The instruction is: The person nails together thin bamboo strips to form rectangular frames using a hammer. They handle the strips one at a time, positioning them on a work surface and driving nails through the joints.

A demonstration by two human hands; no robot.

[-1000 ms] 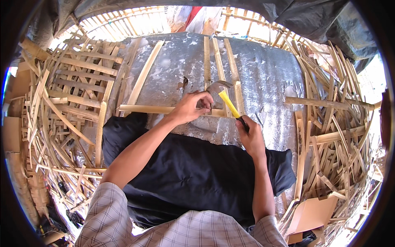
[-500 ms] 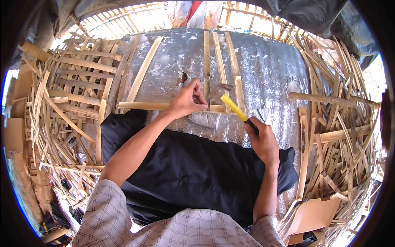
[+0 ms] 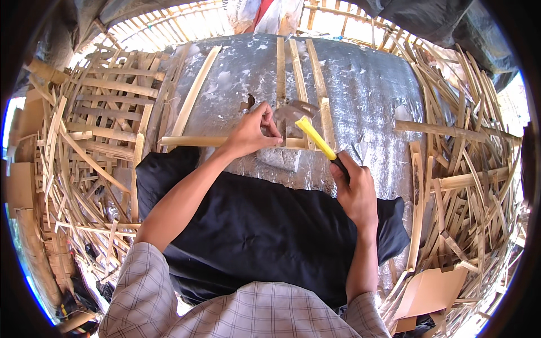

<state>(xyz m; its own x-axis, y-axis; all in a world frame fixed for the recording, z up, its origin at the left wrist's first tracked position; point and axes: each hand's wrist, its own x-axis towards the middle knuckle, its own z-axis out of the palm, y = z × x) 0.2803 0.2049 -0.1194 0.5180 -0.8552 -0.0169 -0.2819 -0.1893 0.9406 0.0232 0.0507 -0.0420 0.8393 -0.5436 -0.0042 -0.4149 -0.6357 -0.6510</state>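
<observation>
My right hand (image 3: 357, 194) is wrapped around the black grip of a claw hammer (image 3: 316, 137) with a yellow shaft. The metal head hangs over the bamboo slats, just right of my left hand (image 3: 252, 132). Thumb and forefinger of that left hand are pinched together over a crosswise bamboo strip (image 3: 194, 141); whatever is between the fingertips is too small to make out. Three lengthwise slats (image 3: 300, 76) run away from me and meet the strip near its right end. Another slat (image 3: 196, 93) slants away near its left end.
A silvery, worn sheet (image 3: 372, 101) lies under the slats. Black cloth (image 3: 265, 231) covers my lap. Loose bamboo strips (image 3: 468, 208) pile up at right, with a cardboard piece (image 3: 431, 293) by them. A woven bamboo lattice (image 3: 112, 107) is at left.
The hammer head has shifted slightly left and farther up in the picture, with my right hand moving a little along. My left hand keeps its pinch at nearly the same spot.
</observation>
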